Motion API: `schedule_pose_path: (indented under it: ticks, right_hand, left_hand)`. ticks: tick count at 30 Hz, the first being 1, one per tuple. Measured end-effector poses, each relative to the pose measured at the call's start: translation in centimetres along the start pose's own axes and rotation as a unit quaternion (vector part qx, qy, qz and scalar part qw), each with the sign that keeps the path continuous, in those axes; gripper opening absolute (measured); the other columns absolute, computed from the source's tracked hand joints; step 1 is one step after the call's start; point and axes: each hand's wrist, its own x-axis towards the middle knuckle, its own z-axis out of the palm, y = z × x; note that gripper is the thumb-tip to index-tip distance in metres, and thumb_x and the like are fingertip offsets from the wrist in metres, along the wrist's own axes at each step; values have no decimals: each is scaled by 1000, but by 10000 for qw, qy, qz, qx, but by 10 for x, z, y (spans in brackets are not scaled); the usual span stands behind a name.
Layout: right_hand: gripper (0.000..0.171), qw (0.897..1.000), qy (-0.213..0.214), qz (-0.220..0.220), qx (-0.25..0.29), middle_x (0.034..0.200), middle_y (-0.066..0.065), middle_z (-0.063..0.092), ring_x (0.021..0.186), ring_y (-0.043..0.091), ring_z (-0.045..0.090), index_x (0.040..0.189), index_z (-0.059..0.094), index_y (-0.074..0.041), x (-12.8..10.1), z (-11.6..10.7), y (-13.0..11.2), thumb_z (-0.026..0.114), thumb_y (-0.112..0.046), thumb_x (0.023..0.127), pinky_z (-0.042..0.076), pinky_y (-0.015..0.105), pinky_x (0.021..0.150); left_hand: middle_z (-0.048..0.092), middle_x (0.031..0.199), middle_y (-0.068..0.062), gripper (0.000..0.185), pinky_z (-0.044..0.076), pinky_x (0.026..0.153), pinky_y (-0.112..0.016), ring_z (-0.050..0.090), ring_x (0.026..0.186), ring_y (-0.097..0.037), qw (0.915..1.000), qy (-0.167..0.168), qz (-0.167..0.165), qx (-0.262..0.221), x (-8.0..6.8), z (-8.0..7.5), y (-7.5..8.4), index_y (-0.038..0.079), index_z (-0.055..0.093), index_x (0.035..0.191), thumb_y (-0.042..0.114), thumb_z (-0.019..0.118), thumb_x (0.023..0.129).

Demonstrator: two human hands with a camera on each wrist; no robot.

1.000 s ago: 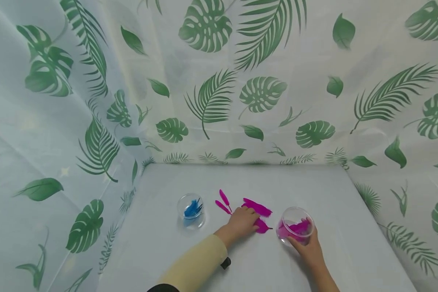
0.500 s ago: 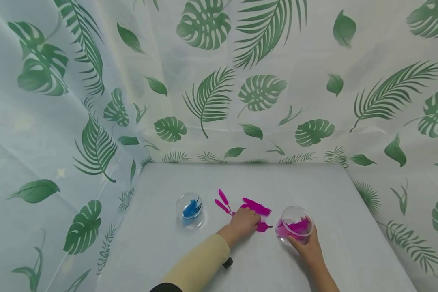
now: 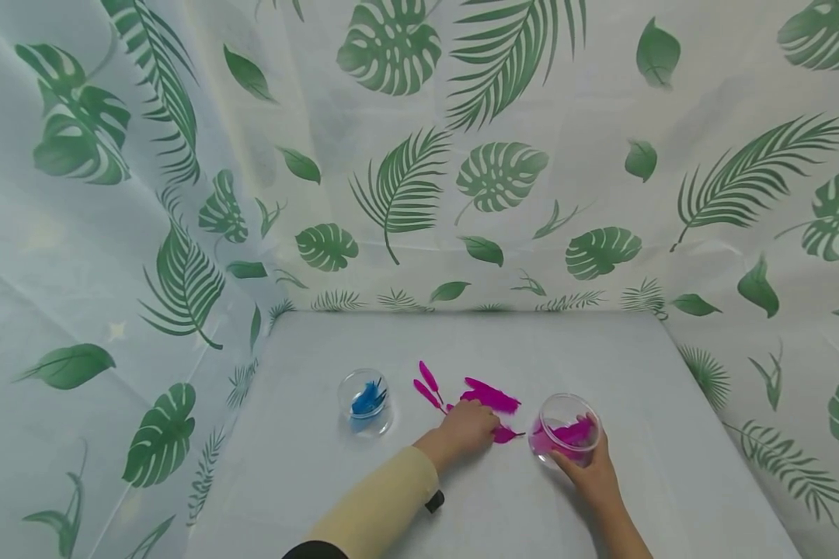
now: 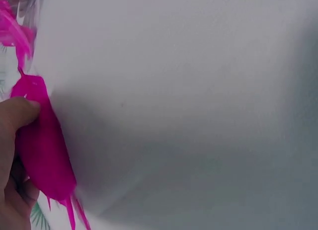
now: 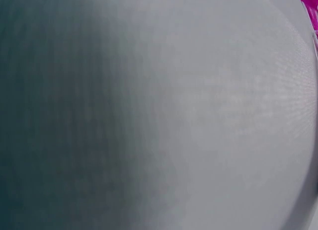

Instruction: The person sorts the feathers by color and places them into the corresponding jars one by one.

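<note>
Magenta feather (image 3: 506,435): lies near lower centre of head view, mostly beneath left hand (image 3: 467,427), dark stem pointing right, just beside clear cup (image 3: 565,396). Against one second ago, shows less body past the fingers; against half a second ago, barely differs, stem tip only slightly farther right. Judged a matter of firming up the hold rather than carrying. Outside the cup at this point.

Left hand: closed in a pinch on the feather. In left wrist view, at left edge of frame, thumb (image 4: 22,111) across the upper face, other fingers bent in below. Lifted off white table (image 3: 273,473) or merely resting there: cannot tell.

Right hand (image 3: 593,470): curled round right side of clear cup, right of centre in head view, practically unmoved over the same second. Apparently steadying. Magenta pile (image 3: 572,435) inside. Not made out in right wrist view, mostly blur.

Just above left hand in head view, broad magenta bundle (image 3: 492,394); up and left of that, two slim magenta feathers (image 3: 429,376). Both unchanged. Left of centre, second cup (image 3: 381,427) with blue feathers (image 3: 368,398), untouched.
</note>
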Motion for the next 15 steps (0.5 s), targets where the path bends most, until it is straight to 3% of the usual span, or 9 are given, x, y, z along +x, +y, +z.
schedule_pose_path:
  ticks: [4,8,12,15]
  right_hand:
    - [112,10000,-19,47,31,159,22,27,148,45,21,160,6,-24,-1,0,-4,84,-27,79,19,64,117]
    - [112,10000,-8,57,36,159,23,27,148,47,21,160,5,-23,-2,-1,-6,83,-27,79,17,65,117]
    - [113,10000,-16,56,53,159,24,26,147,48,20,160,5,-23,-2,-1,-6,84,-26,79,17,66,117]
    - [113,10000,-27,54,39,159,23,27,147,47,20,160,5,-24,-2,0,-5,84,-27,79,17,66,117]
  left_hand:
    - [61,81,14,6,46,81,-23,53,78,-5,9991,65,-20,-410,1,-12,-4,29,70,92,33,66,94]
    - [59,80,13,8,47,82,-22,52,78,-5,9987,181,44,-472,6,-26,-11,28,68,92,34,64,95]
    - [61,84,14,10,47,81,-21,53,80,-5,9989,388,70,-266,14,-39,-17,28,69,99,35,62,97]
    - [63,90,15,16,47,81,-21,54,82,-5,9976,570,-89,-374,21,-54,-19,29,70,109,37,62,97]
